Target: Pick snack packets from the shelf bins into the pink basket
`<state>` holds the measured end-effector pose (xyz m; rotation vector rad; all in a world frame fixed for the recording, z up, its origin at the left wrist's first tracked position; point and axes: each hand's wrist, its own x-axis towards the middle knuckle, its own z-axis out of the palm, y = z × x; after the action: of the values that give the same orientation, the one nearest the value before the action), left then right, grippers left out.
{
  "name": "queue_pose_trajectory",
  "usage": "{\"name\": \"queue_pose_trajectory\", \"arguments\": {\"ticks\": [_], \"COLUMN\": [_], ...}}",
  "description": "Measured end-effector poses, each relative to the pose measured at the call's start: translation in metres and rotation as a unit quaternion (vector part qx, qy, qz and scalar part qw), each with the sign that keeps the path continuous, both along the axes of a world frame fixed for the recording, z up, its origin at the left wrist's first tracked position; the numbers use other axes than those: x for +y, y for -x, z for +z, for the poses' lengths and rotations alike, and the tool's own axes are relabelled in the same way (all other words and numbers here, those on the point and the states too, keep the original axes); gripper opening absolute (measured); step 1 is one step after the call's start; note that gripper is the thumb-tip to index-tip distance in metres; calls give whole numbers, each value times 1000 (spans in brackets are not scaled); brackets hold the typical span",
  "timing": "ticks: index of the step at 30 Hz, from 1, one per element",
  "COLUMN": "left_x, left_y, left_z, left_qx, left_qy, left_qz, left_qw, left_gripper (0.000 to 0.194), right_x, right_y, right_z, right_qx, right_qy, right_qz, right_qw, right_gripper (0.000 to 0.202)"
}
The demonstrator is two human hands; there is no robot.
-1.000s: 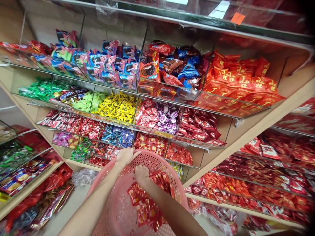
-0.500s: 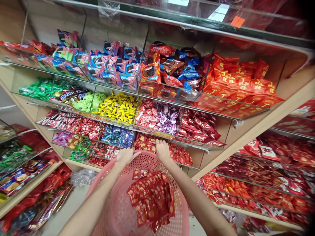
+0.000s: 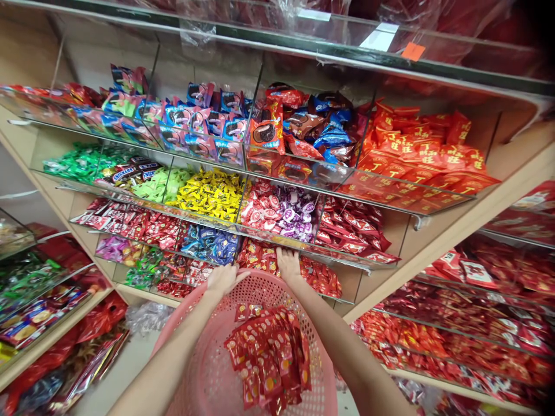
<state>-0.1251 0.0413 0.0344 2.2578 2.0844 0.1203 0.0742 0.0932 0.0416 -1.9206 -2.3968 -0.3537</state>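
Observation:
My left hand point(image 3: 222, 278) grips the far rim of a pink perforated basket point(image 3: 203, 370) held in front of the shelves. Inside the basket lies a pile of small red snack packets point(image 3: 271, 352). My right hand point(image 3: 288, 264) reaches past the basket rim into a low shelf compartment of matching red packets point(image 3: 318, 276), its fingers down among them; whether it holds any I cannot tell.
Clear-fronted shelf bins hold sweets: yellow candies point(image 3: 210, 193), pink and purple candies point(image 3: 280, 211), blue packets point(image 3: 208, 242), biscuit packs point(image 3: 269, 130), red boxes point(image 3: 420, 156). More shelves of red packets point(image 3: 477, 300) run to the right, and another rack point(image 3: 30, 289) stands at the left.
My right hand left the pile in the basket and reached forward into the red-packet compartment on the low shelf. The left hand stayed on the basket rim.

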Motion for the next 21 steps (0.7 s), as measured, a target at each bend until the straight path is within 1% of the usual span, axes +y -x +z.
{"name": "queue_pose_trajectory", "arguments": {"ticks": [4, 9, 13, 16, 19, 21], "left_x": [1, 1, 1, 1, 1, 2], "left_y": [0, 1, 1, 1, 0, 0], "left_z": [0, -2, -2, -1, 0, -1], "left_qx": [-3, 1, -4, -3, -4, -4], "left_qy": [6, -5, 2, 6, 11, 13], "left_qz": [3, 2, -3, 0, 1, 1], "left_qw": [1000, 1000, 1000, 1000, 1000, 1000], "left_gripper": [71, 73, 73, 73, 72, 72], "right_x": [-3, -5, -8, -15, -29, -41], "right_y": [4, 14, 18, 19, 19, 20], "right_z": [5, 16, 30, 45, 55, 55], "right_qx": [-1, -3, 19, 48, 71, 85], "right_qy": [2, 68, 108, 120, 108, 107], "right_qz": [-18, -66, -103, -125, -105, -71], "right_qw": [1000, 996, 989, 984, 986, 988], "right_gripper": [41, 45, 50, 50, 51, 51]}}
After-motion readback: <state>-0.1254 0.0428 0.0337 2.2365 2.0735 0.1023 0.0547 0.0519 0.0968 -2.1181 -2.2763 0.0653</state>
